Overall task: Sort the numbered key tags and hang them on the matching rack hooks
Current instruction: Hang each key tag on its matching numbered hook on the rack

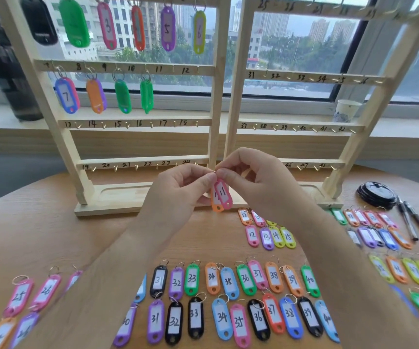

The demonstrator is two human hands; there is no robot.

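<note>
We see our two bare forearms, the left forearm [117, 260] and the right forearm [334, 253], reaching in from the lower edge and converging toward the middle. Our left grip [178, 190] and right grip [256, 182] meet fingertip to fingertip. On each, thumb and forefinger pinch the top of a pair of key tags [223, 193], and the remaining fingers curl loosely inward.

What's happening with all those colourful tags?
A person is hanging numbered key tags on a wooden rack. The left hand and right hand pinch the ring of a pink tag marked 11, with an orange tag behind it. Hook 11 is bare. Many more tags lie on the table.
</note>
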